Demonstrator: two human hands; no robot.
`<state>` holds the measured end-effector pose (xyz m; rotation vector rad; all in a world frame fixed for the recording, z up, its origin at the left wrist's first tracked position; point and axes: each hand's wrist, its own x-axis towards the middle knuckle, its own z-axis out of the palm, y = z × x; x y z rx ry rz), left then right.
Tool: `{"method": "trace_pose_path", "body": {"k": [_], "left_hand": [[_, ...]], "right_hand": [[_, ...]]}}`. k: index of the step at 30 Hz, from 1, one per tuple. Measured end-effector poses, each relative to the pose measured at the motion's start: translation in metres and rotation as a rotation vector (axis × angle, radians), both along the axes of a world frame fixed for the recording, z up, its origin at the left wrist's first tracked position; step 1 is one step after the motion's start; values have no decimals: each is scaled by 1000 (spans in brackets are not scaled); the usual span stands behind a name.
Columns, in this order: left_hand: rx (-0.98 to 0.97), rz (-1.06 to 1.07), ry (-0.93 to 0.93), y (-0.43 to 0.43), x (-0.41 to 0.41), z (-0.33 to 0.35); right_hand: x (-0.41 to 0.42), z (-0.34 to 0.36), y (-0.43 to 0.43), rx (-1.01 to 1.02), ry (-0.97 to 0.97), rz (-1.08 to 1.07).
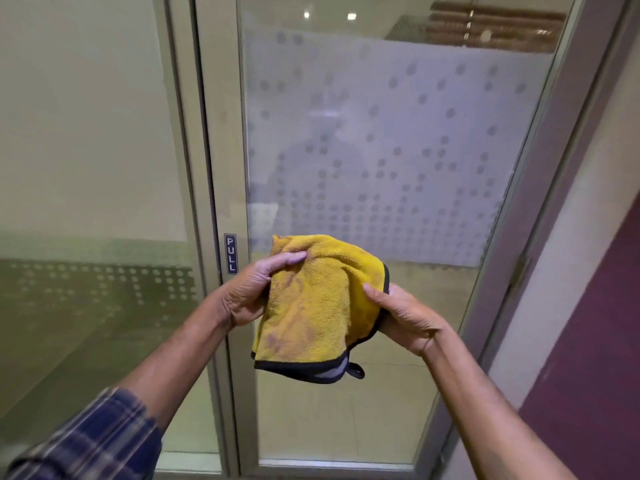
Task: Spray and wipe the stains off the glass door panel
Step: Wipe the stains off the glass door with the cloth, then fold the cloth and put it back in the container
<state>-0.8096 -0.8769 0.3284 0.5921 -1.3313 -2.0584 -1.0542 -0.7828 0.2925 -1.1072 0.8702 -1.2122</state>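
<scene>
At far left: a fixed glass pane (86, 202) fills the side of the view, clear above and carrying a band of frosted film with pale dots across its lower part.
Sleeve: a blue plaid sleeve (90, 441) covers the left forearm at the bottom left corner, pushed up so the wrist is bare.
Door frame: a pale metal stile (218, 168) runs top to bottom between the fixed pane and the door glass.
Sign: a small dark plate reading PULL (230, 253) is fixed upright on the stile, just left of the left hand's knuckles.
Left hand: the left hand (252, 289) is closed on the left edge of the cloth, thumb lying across the front near the top, fingers hidden behind the fabric.
Cloth: a yellow microfibre cloth (311, 306) with black edging is held up between both hands in front of the door, folded and bunched; darker smudges show on its lower left part, and a small black loop hangs at its bottom right corner.
Glass door panel: the glass door panel (398, 133) stands right behind the cloth, not touched by it as far as can be told; frosted film with rows of grey dots covers its middle, with clear glass above and below.
Right hand: the right hand (405, 320) grips the right edge of the cloth, thumb on the front by the black trim, fingers tucked behind.
At far right: a grey door jamb (540, 202) leans beside the panel, then a wall (595, 341) with a dark purple section.
</scene>
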Motion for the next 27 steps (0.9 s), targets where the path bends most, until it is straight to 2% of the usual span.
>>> {"method": "trace_pose_path", "body": {"k": [5,10,18,22,27], "left_hand": [[38,69,2,39,15,-8],[70,169,-34,96,22,-22],[240,466,-33,197,37,-62],[111,585,-285,246,54,-76],[52,722,-300,311,84,-96]], "right_hand": [[6,-16,34,119,14,-24],[4,-28,79,144,30,4],[19,-31,146,164,-9,-166],[39,-31,166,196,32,-203],[80,-25,184,123,76,-243]]}}
